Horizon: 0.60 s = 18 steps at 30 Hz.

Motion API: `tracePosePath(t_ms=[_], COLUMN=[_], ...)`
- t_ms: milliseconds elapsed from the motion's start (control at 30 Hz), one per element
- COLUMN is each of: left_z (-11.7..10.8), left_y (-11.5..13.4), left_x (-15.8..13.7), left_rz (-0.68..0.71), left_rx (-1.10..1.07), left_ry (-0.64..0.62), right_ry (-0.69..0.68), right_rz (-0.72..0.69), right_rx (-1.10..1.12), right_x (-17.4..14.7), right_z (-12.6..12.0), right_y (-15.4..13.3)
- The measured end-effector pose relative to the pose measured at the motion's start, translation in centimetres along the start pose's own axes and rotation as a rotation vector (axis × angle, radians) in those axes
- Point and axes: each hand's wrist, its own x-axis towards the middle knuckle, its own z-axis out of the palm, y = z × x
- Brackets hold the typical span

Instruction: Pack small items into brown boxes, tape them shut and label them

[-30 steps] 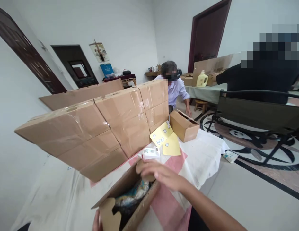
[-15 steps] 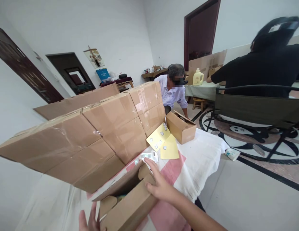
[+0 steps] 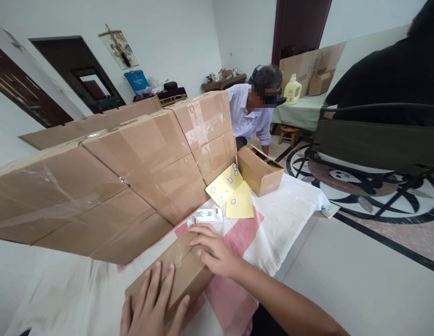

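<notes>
A long brown cardboard box (image 3: 183, 254) lies on the cloth-covered table in front of me, its top flaps closed. My left hand (image 3: 152, 298) lies on the near left part of the lid with its fingers spread. My right hand (image 3: 215, 252) rests on the far right end of the box, fingers stretched over the top edge. Just beyond that end sits a small white package (image 3: 209, 215), and behind it lie yellow sheets (image 3: 239, 203) with small outlined stickers. The inside of the box is hidden.
A wall of taped cardboard boxes (image 3: 161, 163) borders the table's far left side. Another carton (image 3: 260, 172) stands at the far end, where a person (image 3: 251, 107) in a light shirt leans down. At right, a second person sits in a dark folding chair (image 3: 377, 140).
The box was open with its flaps up; now its top is closed. My left hand has moved from the box's near end onto the lid, and my right hand lies on top.
</notes>
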Motion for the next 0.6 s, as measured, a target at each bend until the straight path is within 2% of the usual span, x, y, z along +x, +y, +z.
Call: tracePosePath(t_ms=[67,133,200,267,333,433,600], left_z=[0.0,0.1,0.2,0.4,0.8,1.4,1.6], left_y=[-0.4,-1.2,-1.9,-2.4,-2.9,-3.4,-2.7], left_x=[0.5,1.0,1.4,1.6,1.6,1.5,1.4], left_rz=[0.031,0.038,0.018,-0.012,-0.011,0.007,-0.002], left_rx=[0.006,0.0,-0.019,-0.046,-0.078,-0.095,-0.053], left_ry=[0.006,0.025,0.071,0.118,0.132,0.123,0.164], right_ry=[-0.129,-0.113,-0.066,-0.198,-0.361,-0.515,-0.639], right_rz=[0.068,0.202,0.388,0.591,0.707,0.758,0.872], right_rx=[0.07,-0.002,-0.299,-0.573,-0.655,-0.633,-0.619], right_x=[1.1,3.0,5.6,8.0,10.1,12.0,13.5], right_z=[-1.5,-3.5,-5.7,-7.5,-8.7,-9.3,-8.8], right_y=[0.4,1.5,3.1,4.8,6.2,7.5,8.4])
